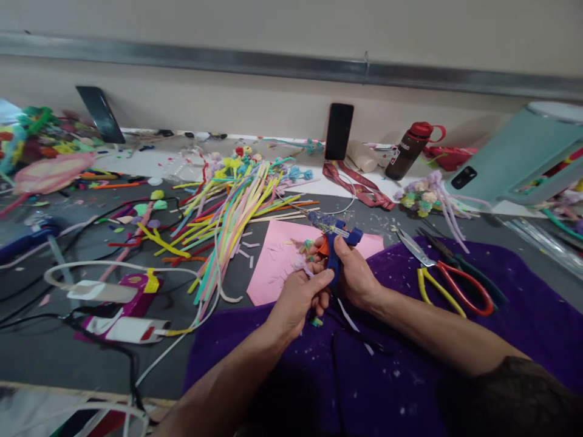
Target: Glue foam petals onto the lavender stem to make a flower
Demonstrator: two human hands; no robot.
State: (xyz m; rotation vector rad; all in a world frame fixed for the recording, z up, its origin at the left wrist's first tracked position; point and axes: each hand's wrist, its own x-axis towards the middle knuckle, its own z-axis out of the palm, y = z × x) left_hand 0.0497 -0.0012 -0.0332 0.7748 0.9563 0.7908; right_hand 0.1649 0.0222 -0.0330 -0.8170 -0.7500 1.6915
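Note:
My right hand (354,276) is wrapped round the handle of a blue glue gun (336,238), whose nozzle points up and left over a pink paper sheet (277,267). My left hand (301,296) pinches a small pastel pipe-cleaner flower piece (304,255) just left of the gun's orange trigger area. Both hands hover above a purple cloth (410,364) on the grey table.
A heap of coloured pipe cleaners (232,206) lies to the left. Scissors and pliers (444,276) rest on the cloth at right. At the back stand a phone (339,131), a dark bottle (410,150) and a red lanyard (359,185). Cables and a magenta device (122,303) lie at left.

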